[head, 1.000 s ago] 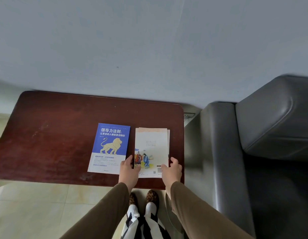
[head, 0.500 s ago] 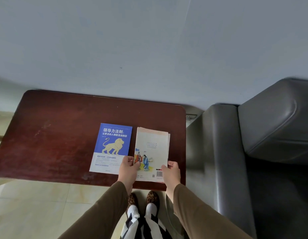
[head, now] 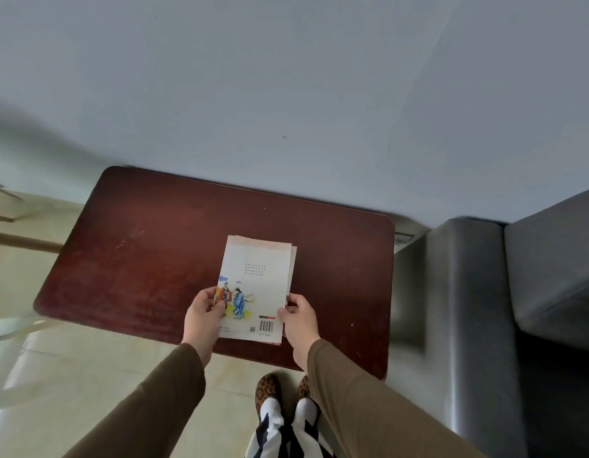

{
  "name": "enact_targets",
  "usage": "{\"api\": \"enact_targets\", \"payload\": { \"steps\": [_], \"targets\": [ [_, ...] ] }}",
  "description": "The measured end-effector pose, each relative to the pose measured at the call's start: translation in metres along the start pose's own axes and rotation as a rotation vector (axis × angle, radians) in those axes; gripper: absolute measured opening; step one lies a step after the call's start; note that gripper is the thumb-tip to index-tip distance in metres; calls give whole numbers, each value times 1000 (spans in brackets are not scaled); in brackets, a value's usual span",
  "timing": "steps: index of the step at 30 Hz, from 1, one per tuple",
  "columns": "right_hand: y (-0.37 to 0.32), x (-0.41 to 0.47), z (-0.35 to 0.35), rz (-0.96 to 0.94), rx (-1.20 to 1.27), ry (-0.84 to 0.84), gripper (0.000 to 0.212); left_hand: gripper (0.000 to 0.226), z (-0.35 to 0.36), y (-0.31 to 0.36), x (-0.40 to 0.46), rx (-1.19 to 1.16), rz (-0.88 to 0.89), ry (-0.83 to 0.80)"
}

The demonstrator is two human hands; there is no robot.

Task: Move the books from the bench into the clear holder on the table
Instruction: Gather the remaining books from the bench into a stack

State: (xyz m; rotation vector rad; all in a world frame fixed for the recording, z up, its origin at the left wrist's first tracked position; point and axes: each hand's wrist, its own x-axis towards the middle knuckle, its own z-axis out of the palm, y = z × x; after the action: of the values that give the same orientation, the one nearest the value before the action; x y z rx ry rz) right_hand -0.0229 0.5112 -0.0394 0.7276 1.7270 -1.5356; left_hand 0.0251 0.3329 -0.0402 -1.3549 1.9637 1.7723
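Observation:
A small stack of pale books (head: 257,276), whose top cover shows two painted figures and a barcode, is held over the dark red wooden bench (head: 147,259). My left hand (head: 202,317) grips the stack's near left edge. My right hand (head: 299,320) grips its near right corner. The blue lion book is out of sight, and whether it lies under the stack I cannot tell. No clear holder or table shows in this view.
A grey leather sofa (head: 484,309) stands close against the bench's right end. A pale wall runs behind the bench. Beige floor tiles (head: 71,375) lie in front, with my feet (head: 279,395) near the bench edge. Wooden legs (head: 12,233) show at far left.
Both hands have closed on the pale stack and shifted it left, toward the bench's middle. The blue lion book, seen beside it before, no longer shows.

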Motion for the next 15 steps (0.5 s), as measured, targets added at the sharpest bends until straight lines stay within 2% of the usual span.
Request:
{"api": "enact_targets", "payload": {
  "steps": [6, 10, 15],
  "targets": [
    [0, 7, 23, -59, -213, 50, 51, 35, -14, -14, 40, 258, 23, 32],
    [10, 6, 26, -93, -340, 129, 57, 42, -9, -23, 41, 270, 3, 5],
    [16, 6, 32, -9, -205, 109, 50, 42, -7, -23, 42, 181, -54, -14]
  ]
}}
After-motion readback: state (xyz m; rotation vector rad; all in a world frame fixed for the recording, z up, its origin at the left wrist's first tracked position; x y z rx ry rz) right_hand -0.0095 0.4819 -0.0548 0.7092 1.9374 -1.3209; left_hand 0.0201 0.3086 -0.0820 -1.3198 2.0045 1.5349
